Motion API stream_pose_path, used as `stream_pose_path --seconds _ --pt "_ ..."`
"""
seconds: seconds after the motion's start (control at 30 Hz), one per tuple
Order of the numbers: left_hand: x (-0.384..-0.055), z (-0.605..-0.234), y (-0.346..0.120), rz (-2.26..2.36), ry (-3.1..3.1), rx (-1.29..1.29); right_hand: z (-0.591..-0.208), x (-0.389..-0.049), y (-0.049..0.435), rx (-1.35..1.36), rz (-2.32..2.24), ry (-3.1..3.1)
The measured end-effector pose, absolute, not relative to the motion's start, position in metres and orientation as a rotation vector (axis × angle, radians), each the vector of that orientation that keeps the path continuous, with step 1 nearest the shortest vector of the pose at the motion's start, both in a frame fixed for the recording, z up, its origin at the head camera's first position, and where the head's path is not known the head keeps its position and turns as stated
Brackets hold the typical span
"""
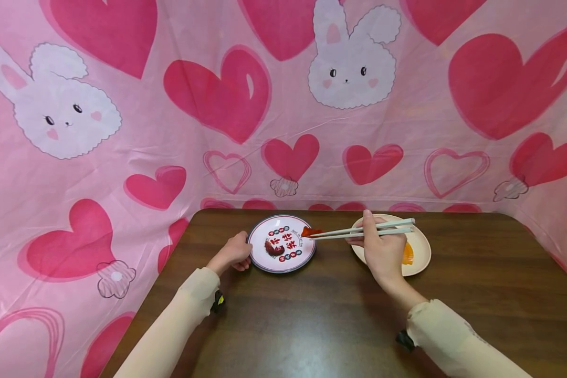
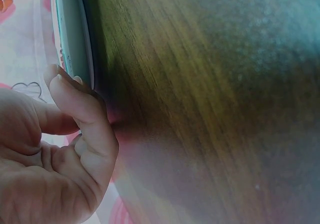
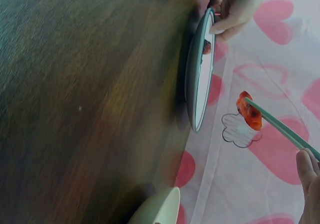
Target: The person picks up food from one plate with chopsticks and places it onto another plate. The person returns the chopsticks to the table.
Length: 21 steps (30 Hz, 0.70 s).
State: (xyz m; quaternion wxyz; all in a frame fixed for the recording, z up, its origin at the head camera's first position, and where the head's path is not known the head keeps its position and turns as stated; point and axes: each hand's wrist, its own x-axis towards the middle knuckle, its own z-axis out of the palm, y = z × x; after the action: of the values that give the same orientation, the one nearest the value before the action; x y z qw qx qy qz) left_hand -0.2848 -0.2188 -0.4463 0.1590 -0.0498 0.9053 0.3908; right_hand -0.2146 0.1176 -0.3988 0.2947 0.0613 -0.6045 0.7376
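My left hand (image 1: 236, 251) pinches the left rim of a white plate (image 1: 260, 233) with red lettering and a dark blue edge. Lying on that plate is a curled, dark reddish-brown food piece (image 1: 275, 249). In my right hand (image 1: 382, 251) are pale green chopsticks (image 1: 340, 232). Their tips grip a glossy orange-red food piece (image 3: 249, 111), held in the air near the white plate's right rim. Beneath my right hand stands a cream plate (image 1: 422, 249), partly covered by that hand, with an orange-yellow piece (image 1: 408, 254) showing on it.
Both plates stand toward the far edge of a dark brown wooden table (image 1: 283, 315). A pink cloth (image 1: 288, 115) with hearts and rabbit heads hangs behind the table and along its left side.
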Motion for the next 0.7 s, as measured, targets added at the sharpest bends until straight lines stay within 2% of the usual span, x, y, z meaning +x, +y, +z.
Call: stream_pose_path --seconds 0.7 --pt "-0.285 -0.447 -0.219 1.131 2.592 -0.147 -0.420 -0.219 0.086 0.183 2.024 -1.656"
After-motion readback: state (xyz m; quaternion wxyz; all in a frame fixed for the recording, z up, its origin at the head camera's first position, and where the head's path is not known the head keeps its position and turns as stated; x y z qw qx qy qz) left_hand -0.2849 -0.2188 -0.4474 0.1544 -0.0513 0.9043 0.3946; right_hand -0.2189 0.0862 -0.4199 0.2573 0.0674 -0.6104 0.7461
